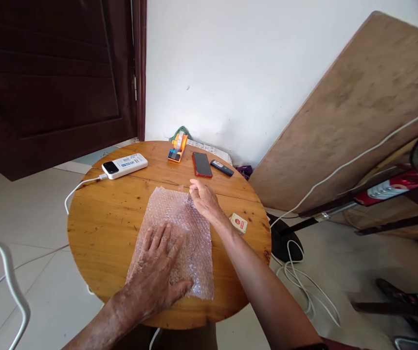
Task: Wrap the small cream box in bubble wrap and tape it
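Note:
A sheet of bubble wrap (194, 238) lies on the round wooden table (99, 233) in front of me. My left hand (157, 272) rests flat on its lower left part, palm down with the fingers spread. At the sheet's far right corner, my right hand (204, 198) is closed in a pinch. Beside those fingertips, at the far edge of the wrap, shows a small see-through piece that looks like clear tape (181, 188). Farther back stands an orange tape dispenser (178, 147) with a roll in it.
A white power bank (125, 166) with a cable lies at the back left. Behind the wrap are a red-edged phone (202, 165) and a dark blue handheld device (222, 167). A small white box (238, 223) sits near my right forearm. A wooden board (340, 116) leans against the wall.

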Available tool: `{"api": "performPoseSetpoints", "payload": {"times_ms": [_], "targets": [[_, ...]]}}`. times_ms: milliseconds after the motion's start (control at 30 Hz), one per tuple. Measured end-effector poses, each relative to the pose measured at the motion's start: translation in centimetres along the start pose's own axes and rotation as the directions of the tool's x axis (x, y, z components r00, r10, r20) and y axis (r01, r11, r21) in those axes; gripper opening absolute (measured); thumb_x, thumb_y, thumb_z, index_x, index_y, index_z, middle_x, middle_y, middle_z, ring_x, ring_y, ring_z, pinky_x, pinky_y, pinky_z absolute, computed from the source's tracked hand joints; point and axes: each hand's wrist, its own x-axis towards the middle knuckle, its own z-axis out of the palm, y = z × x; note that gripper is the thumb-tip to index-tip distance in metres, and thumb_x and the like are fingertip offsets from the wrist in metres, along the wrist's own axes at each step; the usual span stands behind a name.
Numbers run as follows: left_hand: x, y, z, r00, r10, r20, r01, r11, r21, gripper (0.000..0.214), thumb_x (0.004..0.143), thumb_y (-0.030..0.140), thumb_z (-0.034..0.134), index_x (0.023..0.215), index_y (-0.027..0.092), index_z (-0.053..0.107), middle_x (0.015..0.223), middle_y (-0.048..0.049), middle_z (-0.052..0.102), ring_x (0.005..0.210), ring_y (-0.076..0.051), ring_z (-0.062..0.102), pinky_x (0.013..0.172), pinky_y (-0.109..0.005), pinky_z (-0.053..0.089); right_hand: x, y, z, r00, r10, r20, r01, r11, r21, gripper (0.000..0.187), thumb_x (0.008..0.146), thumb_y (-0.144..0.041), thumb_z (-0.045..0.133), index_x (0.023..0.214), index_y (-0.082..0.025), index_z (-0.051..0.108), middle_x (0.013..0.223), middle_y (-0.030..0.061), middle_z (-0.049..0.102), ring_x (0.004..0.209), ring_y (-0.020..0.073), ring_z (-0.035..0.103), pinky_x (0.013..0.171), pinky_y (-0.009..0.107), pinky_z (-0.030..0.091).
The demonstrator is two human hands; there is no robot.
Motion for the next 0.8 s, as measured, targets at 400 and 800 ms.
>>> {"api": "performPoseSetpoints", "payload": {"times_ms": [400,800], "targets": [[0.7,0.0,-0.4,0.999,-0.024,-0.025,0.023,0.998,-0.064,0.099,0.069,0.061,0.070,0.152,0.024,0.030,0.159,-0.0203,0.027,0.148,-0.043,0.018,0.116,-0.065,0.017,6.1,-0.8,3.3,0.990,0.116,-0.077,-0.105,0.986,0.131,0.045,0.085,-0.018,0.051,0.129,-0.018,0.056,0.098,0.0056,0.074,0.095,0.0200,0.067,0.091,0.034,0.048],[1.7,-0.1,-0.3,0.999,-0.026,-0.034,0.024,0.999,-0.044,0.094,0.071,0.061,0.069,0.150,0.024,0.033,0.158,-0.0190,0.030,0.147,-0.043,0.020,0.116,-0.065,0.017,1.0,-1.7,-0.5,0.979,-0.115,-0.170,0.150,0.966,0.211,0.026,0.094,-0.024,0.045,0.113,-0.020,0.063,0.119,0.0078,0.067,0.111,0.0200,0.062,0.096,0.035,0.046]]}}
